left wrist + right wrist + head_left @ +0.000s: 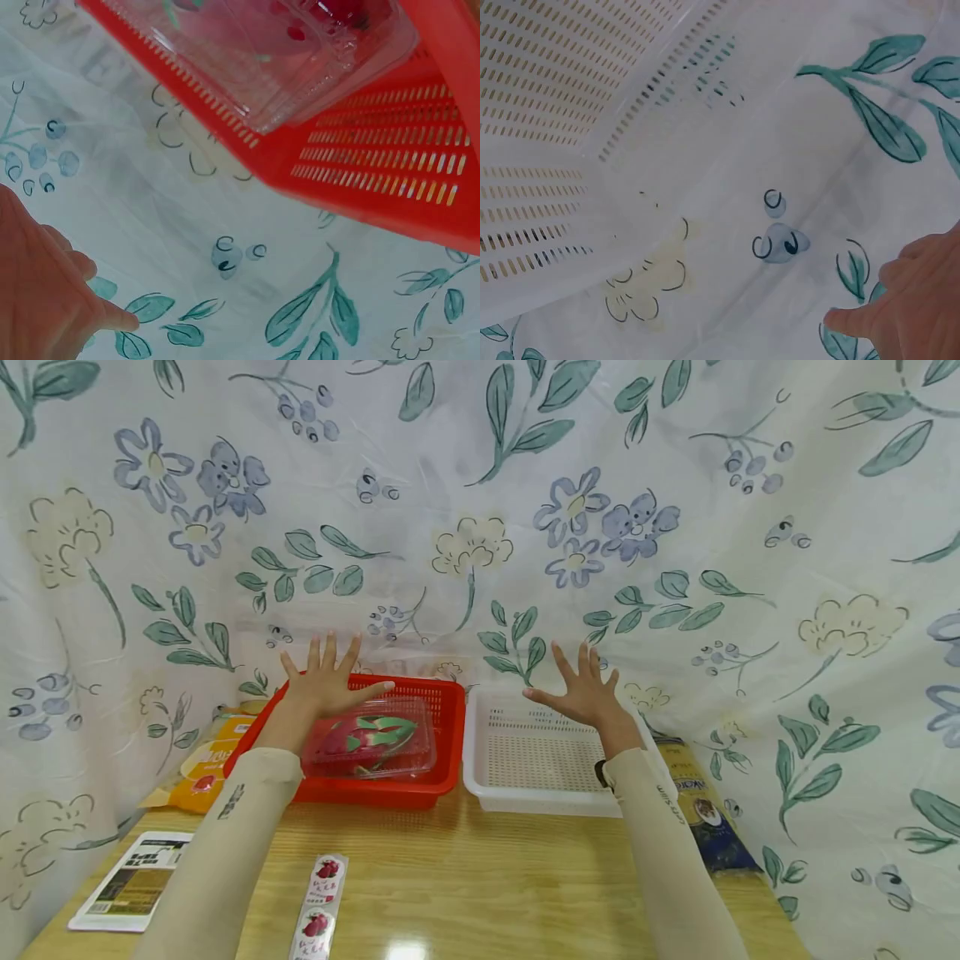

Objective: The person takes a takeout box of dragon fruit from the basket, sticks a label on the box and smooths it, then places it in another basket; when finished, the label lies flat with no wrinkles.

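Fingers spread wide, the left hand (321, 685) is held up over the left part of a red plastic basket (412, 795). Inside that basket lies a clear plastic box (420, 714) with a pink and green dragon fruit (371, 735) in it. The right hand (583, 693), also with spread fingers, hovers above a white perforated basket (540, 760), in which no contents show. Neither hand holds anything. In the left wrist view the hand (52, 292) appears beside the red basket; the right wrist view shows the other hand (907, 307) apart from the white basket.
An orange packet (206, 768) stands left of the red basket; a gold and blue bag (705, 810) leans at the right. On the wooden table (465, 877) lie a strip of dragon fruit stickers (318, 906) and a white-edged label sheet (131, 881). A flowered cloth (420, 468) hangs behind.
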Demonstrator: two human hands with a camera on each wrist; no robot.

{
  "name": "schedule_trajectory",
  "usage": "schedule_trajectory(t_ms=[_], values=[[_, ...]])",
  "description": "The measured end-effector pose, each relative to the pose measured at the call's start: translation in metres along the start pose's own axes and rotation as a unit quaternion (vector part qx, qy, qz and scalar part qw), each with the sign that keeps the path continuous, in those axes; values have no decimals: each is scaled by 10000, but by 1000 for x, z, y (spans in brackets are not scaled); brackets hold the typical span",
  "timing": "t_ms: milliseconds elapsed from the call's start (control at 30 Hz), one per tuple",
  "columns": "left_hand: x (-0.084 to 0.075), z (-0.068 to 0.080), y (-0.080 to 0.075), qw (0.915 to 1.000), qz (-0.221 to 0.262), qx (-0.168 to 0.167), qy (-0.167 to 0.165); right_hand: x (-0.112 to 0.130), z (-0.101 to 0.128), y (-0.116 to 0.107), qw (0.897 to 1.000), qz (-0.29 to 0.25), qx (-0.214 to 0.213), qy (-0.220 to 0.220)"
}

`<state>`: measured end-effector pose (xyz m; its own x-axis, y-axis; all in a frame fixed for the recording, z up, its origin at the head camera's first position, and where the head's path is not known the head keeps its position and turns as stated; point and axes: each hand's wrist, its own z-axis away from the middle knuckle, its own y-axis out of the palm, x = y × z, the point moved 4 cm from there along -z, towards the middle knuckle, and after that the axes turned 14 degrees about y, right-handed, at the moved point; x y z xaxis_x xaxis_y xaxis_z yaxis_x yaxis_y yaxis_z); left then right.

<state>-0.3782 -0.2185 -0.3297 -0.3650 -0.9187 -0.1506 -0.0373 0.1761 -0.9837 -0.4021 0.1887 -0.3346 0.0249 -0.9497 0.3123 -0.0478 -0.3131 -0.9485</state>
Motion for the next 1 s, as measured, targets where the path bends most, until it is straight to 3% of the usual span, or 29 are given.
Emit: schedule_trajectory(t_ms=[267, 500, 1000], values=[[4, 10, 6, 10000, -47, 70, -13, 6, 3, 9, 9999, 29, 118, -66], [10, 19, 13, 9999, -67, -101, -101, 11, 7, 18, 9999, -14, 125, -77], [20, 34, 24, 9998, -56, -51, -179, 7, 12, 35, 9996, 76, 264, 4]])
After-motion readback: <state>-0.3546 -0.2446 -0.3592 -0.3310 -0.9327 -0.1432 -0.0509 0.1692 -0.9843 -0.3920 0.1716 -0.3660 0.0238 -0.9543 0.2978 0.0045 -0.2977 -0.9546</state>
